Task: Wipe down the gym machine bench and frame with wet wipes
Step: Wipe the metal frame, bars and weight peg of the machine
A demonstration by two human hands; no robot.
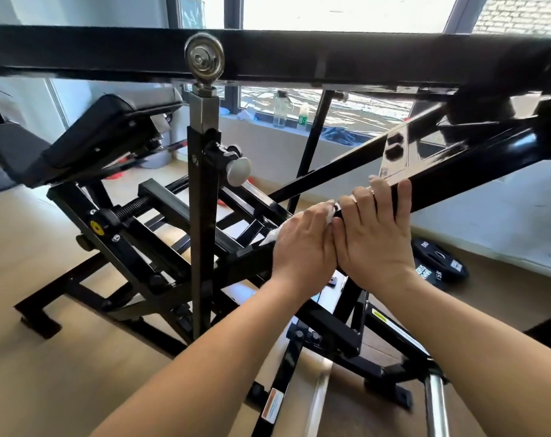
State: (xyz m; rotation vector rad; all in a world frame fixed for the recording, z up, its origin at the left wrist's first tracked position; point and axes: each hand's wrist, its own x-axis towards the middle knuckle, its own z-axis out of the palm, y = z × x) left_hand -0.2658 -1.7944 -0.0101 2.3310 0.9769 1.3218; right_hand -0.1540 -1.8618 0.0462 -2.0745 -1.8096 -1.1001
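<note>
Bottles stand on the window ledge, far behind the machine. On the wooden floor to our right lies a round black weight plate, near the wall. A thick black top bar runs across in front of us, up high. From it a tall post comes straight down between us and the bench, and a grey knob sticks out of its side. The post hides a strip of the frame behind it.

The bench pad is black and tilted, up on the left, well apart from our hands. The frame is shiny black metal with many bars crossing. One big slanted beam goes from low in the middle up to the right.

Our hands sit side by side on this beam, touching each other. Our left hand lies over a white wet wipe and presses it on the beam, fingers bent round it. The wipe peeks out at the fingertips and below the hand. Our right hand grips the bare beam, fingers hooked over its top edge.
</note>
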